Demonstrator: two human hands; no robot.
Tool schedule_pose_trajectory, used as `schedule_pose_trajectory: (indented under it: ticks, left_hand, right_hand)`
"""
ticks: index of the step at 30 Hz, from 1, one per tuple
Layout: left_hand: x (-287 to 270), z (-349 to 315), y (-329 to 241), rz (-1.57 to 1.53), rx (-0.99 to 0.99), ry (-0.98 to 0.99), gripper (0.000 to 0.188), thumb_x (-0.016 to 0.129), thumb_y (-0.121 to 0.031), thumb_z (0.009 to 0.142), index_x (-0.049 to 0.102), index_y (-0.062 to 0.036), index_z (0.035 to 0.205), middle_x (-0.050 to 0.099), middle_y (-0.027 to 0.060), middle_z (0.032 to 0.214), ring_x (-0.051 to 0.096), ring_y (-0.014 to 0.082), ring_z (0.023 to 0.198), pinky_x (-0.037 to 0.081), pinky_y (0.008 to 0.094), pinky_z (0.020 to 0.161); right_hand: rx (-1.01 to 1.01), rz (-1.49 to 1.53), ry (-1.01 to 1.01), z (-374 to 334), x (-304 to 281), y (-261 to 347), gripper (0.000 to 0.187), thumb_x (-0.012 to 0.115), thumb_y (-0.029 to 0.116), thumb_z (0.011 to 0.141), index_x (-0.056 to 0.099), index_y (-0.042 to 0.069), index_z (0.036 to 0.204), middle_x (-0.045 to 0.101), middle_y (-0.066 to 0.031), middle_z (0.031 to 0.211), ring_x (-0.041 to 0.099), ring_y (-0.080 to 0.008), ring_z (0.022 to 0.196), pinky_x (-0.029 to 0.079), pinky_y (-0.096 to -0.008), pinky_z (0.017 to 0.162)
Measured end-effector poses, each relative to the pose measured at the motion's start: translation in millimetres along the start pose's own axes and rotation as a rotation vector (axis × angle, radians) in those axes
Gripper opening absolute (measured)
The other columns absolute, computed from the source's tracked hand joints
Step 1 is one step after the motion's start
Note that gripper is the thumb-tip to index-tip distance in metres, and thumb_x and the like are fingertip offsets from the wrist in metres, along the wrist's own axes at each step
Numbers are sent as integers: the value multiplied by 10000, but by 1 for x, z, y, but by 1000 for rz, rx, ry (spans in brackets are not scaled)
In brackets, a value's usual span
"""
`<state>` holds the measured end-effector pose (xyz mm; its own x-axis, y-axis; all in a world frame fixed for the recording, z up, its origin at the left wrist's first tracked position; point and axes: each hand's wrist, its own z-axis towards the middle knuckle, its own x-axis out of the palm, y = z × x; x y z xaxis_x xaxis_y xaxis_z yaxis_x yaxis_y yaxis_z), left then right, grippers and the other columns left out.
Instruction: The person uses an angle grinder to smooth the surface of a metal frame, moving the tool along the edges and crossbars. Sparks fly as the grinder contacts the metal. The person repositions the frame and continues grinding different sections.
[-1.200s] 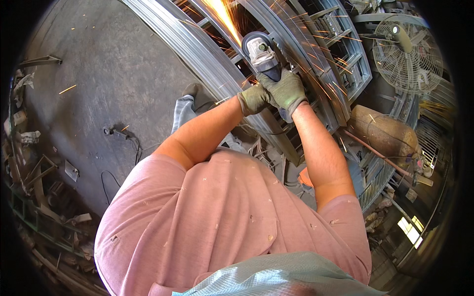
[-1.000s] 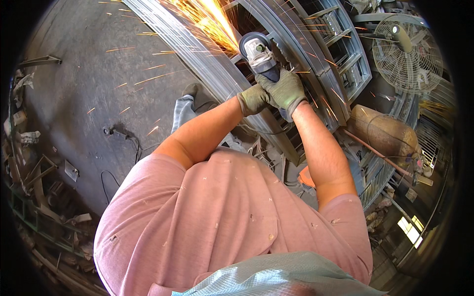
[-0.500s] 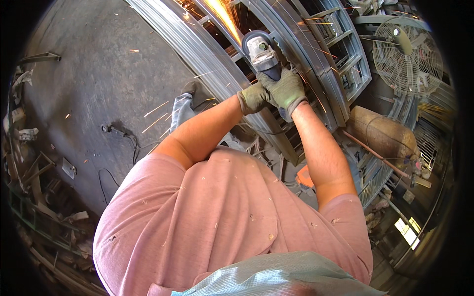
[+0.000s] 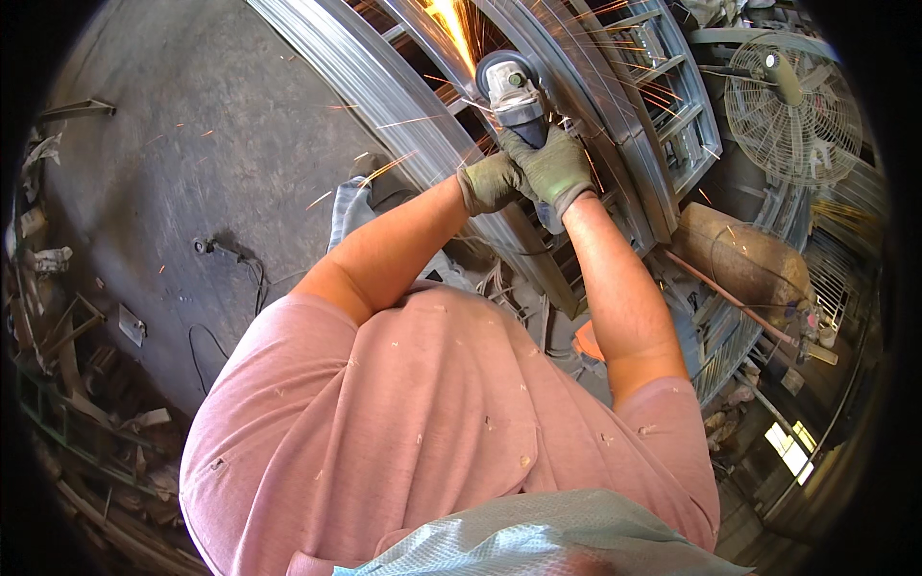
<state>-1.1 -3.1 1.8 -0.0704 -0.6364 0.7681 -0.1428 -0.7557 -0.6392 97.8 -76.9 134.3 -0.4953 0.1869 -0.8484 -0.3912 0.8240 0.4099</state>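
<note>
An angle grinder point(image 4: 514, 94) with a light grey head and dark body is held out ahead of me, throwing a bright stream of orange sparks forward. My right hand point(image 4: 559, 165), in a green work glove, wraps round its body. My left hand point(image 4: 492, 182), gloved alike, is closed against the tool just left of the right one; the exact grip of its fingers is partly hidden. Below the disc lie stacked metal frames point(image 4: 547, 38) of grey square tubing with crosspieces. The disc's edge meets the metal close to the sparks.
Long metal profiles point(image 4: 327, 48) run along the left of the frames. A corded tool point(image 4: 230, 252) lies on the dark floor at left. To the right stand a large wire-caged fan point(image 4: 792, 110) and a rusty cylinder point(image 4: 740, 254). Scrap metal point(image 4: 77, 355) is heaped at far left.
The grinder and both hands have shifted slightly to the right. Its sparks keep flying, now spreading more over the frames at right.
</note>
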Motion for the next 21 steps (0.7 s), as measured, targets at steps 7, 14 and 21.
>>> schedule_pose_trajectory:
  ticks: [7,14,21]
  left_hand:
    - [-4,1,9,-125,-24,27,429,847,-28,935,725,-35,1346,744,77,1345,657,192,1261,549,375,1087]
    - [-6,-1,7,81,71,68,369,814,-51,981,726,-48,1338,744,66,1322,666,188,1240,561,366,1061]
    - [-8,-1,12,-169,-55,26,338,790,8,971,742,-34,1302,746,75,1326,687,206,1214,576,373,1055]
  right_hand:
    - [40,13,30,-2,-3,4,772,835,713,831,787,18,1164,804,-267,1087,782,-440,1062,616,-496,922]
    - [79,4,47,-4,-4,9,686,863,619,871,775,28,1208,808,-245,1086,783,-420,1020,606,-480,905]
    - [59,16,31,-1,4,-1,781,820,727,844,784,10,1150,799,-279,1072,774,-450,1058,611,-492,916]
